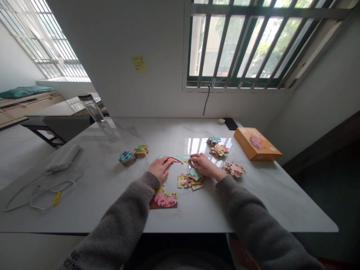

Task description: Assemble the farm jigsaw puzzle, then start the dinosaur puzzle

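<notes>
Marbled table point(109, 210), left hand point(160, 168), right hand point(204, 165), both at puzzle strip point(180, 158)

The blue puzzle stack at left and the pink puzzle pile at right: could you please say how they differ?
The blue stack shows blue pieces on top; the pink pile shows pinkish ones. The blue stack stands compact; the pink pile spreads wider. Both rest on the table.

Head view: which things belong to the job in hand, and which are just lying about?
In the job: puzzle strip, with the left hand and right hand at it; loose pieces; pink section; left stacks; right stacks; probably the box.

Lying about, seemingly: bottle; phone; white corded thing; wall note.
</notes>
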Tool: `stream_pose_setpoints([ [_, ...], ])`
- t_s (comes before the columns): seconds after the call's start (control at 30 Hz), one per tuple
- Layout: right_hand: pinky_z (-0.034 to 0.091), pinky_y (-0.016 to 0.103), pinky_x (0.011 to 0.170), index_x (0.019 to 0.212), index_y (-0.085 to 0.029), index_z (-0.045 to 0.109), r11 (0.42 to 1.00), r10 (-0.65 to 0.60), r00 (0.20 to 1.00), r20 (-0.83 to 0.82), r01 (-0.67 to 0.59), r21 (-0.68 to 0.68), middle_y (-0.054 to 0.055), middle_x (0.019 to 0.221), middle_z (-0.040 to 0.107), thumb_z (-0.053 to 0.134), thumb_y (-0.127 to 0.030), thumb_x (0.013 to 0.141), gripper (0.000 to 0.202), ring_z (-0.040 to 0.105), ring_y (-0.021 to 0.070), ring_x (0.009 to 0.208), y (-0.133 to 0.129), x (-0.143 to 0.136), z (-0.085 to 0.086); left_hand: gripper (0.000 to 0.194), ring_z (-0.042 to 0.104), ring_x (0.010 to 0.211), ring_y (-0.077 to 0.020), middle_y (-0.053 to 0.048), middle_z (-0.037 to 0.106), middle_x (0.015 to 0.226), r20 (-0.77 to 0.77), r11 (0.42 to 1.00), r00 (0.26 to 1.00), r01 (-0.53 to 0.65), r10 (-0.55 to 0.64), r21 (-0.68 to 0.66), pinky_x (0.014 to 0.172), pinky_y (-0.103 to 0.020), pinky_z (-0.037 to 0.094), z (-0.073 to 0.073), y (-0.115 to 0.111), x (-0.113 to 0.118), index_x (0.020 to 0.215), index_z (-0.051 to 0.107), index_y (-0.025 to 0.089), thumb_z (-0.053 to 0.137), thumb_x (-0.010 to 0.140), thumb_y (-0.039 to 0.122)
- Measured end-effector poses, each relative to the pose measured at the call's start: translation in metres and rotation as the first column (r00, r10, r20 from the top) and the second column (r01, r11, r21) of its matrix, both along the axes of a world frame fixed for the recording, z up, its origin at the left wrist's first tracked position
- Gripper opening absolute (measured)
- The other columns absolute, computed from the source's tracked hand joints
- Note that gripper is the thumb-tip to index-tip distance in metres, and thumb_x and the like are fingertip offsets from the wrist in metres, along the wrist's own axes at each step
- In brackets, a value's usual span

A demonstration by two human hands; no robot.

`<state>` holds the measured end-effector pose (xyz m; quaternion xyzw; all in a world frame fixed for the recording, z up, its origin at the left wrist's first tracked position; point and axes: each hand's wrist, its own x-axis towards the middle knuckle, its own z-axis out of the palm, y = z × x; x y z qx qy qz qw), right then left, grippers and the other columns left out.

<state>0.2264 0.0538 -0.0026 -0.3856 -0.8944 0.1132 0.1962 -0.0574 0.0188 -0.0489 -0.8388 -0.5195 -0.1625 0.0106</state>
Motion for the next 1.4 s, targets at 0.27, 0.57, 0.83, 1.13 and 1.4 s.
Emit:
stream_pose_setpoints([
  [0.27,0.051,0.035,0.089,0.119,-0.015,0.068,0.978,-0.018,0.998,-0.056,0.006,-0.209,0.013,0.111,0.068,0.05,-0.025,0.095,0.031,0.064,0.0225,0.098,-0.013,0.031,0.022,0.057,0.045,0.134,-0.0263,-0.005,0.05,0.146,-0.023,0.995,0.997,-0.071,0.069,-0.067,0.11,-0.048,0.035,0.018,-0.008,0.006,0.14,0.049,0.032,0.048,0.085,0.017],
  [0.57,0.048,0.034,0.091,0.121,-0.019,0.062,0.92,0.079,0.994,0.073,-0.045,-0.388,0.009,0.112,0.063,0.07,-0.03,0.079,0.045,0.058,0.0226,0.102,-0.025,0.044,0.037,0.048,0.048,0.13,-0.0262,-0.005,0.052,0.144,0.003,0.994,0.997,-0.071,0.072,-0.077,0.108,-0.047,0.037,0.027,-0.013,0.008,0.137,0.051,0.03,0.05,0.09,0.025],
  [0.83,0.046,0.028,0.073,0.091,-0.019,0.058,0.944,-0.005,0.999,-0.046,-0.01,-0.331,0.004,0.094,0.059,0.06,-0.028,0.087,0.01,0.053,0.0166,0.081,-0.025,0.045,0.035,0.032,0.058,0.116,-0.0266,-0.007,0.067,0.121,0.134,0.994,0.986,-0.103,0.099,0.022,0.11,-0.051,0.032,0.046,-0.01,0.01,0.119,0.064,0.025,0.053,0.089,0.025],
  [1.13,0.045,0.026,0.063,0.088,-0.018,0.057,0.867,-0.094,0.87,-0.485,-0.167,-0.469,0.0,0.08,0.058,0.061,-0.046,0.091,0.028,0.053,0.0134,0.072,-0.037,0.008,0.043,0.04,0.063,0.101,-0.0235,-0.006,0.071,0.107,0.366,0.957,0.891,0.207,-0.27,0.203,0.098,-0.042,0.041,0.07,-0.03,0.038,0.121,0.062,0.022,0.067,0.086,0.041],
  [1.4,0.038,0.023,0.052,0.089,-0.018,0.056,0.769,-0.238,0.762,-0.603,-0.231,-0.596,-0.002,0.077,0.057,0.067,-0.054,0.084,0.038,0.048,0.0102,0.062,-0.045,-0.015,0.034,0.041,0.062,0.105,-0.024,-0.007,0.069,0.111,0.245,0.943,0.923,0.242,-0.296,0.227,0.098,-0.041,0.041,0.066,-0.029,0.04,0.121,0.061,0.022,0.068,0.087,0.043],
])
